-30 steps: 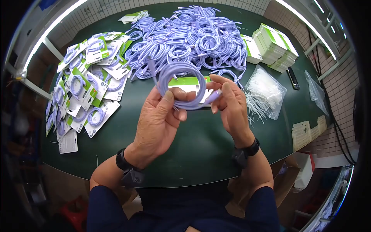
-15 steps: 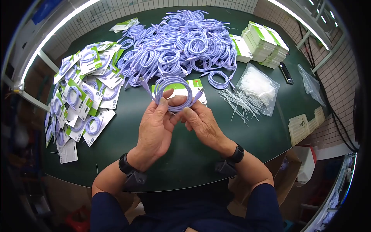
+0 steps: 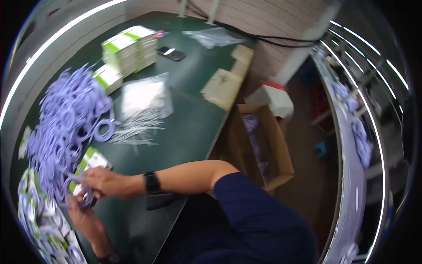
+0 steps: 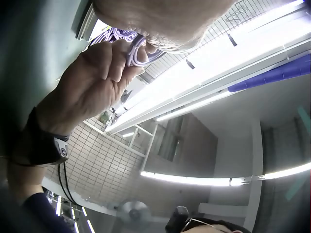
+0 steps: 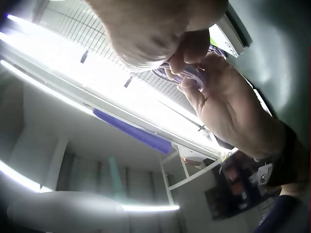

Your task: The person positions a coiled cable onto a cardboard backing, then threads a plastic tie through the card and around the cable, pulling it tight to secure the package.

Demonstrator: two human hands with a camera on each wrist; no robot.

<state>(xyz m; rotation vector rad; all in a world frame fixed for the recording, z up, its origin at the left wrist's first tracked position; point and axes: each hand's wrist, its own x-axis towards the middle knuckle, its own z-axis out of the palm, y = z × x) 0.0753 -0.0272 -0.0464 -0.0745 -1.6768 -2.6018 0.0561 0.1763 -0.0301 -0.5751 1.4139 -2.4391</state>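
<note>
A coiled lilac cable [image 3: 88, 199] is held between both hands at the lower left of the head view. The left hand [image 3: 86, 221] grips its lower side, thumb up. From the right, the right hand [image 3: 107, 181] pinches its upper side. In the left wrist view both hands meet around the coil [image 4: 137, 54]; the right wrist view shows the coil [image 5: 194, 75] between their fingers, partly hidden. Just behind the hands lies a green and white card [image 3: 94, 160]. A large heap of lilac cables [image 3: 66, 119] is beyond them.
Carded cables [image 3: 48, 220] cover the lower left. Along the table [image 3: 184, 127] are stacked cards [image 3: 132, 50], a bag of white ties [image 3: 145, 97], a black object [image 3: 172, 53], a clear bag [image 3: 213, 37] and papers [image 3: 222, 88]. An open carton [image 3: 281, 154] stands beside it.
The head view has swung to the right, so the table and heap appear farther left and turned. Both hands still hold the coil, now at the lower left of the view.
</note>
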